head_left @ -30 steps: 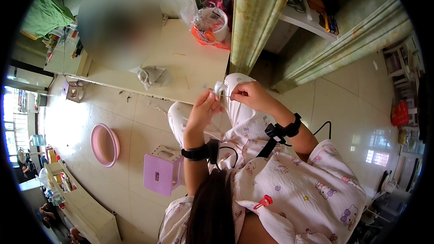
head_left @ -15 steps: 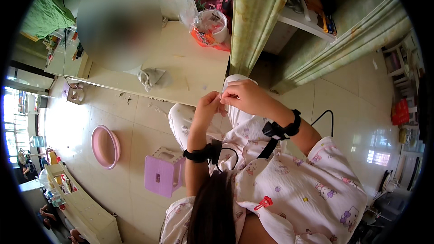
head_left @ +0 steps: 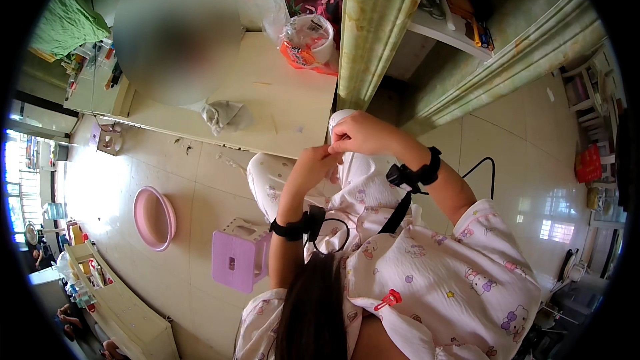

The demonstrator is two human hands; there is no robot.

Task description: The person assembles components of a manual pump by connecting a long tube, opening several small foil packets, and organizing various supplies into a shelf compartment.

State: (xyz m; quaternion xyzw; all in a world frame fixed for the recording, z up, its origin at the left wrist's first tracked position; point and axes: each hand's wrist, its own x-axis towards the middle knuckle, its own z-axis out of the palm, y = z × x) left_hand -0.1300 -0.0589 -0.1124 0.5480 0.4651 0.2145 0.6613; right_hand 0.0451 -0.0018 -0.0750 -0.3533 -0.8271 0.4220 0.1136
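Note:
Over my knees, beside the table's near corner, my two hands meet at the fingertips. My left hand (head_left: pixel 313 167) is closed, its thumb and fingers drawn together and its back partly turned up. From the right, my right hand (head_left: pixel 363 135) reaches over with fingers curled in a pinch that touches the left fingertips. Whatever lies between them is too small or hidden to make out. Light printed trousers (head_left: pixel 270 172) are beneath the hands. Close by on the table (head_left: pixel 293 103) lies a crumpled grey-white cloth (head_left: pixel 220 117).
A white tub (head_left: pixel 313 33) in an orange-red plastic bag stands at the table's back, by a green curtain (head_left: pixel 377 27). A blurred round patch covers the table's left part. On the floor at left are a purple stool (head_left: pixel 233 263) and a pink basin (head_left: pixel 155 219).
My left hand has dropped slightly and rolled, so that its back shows more. My right fingers have shifted a little and stay against the left fingertips.

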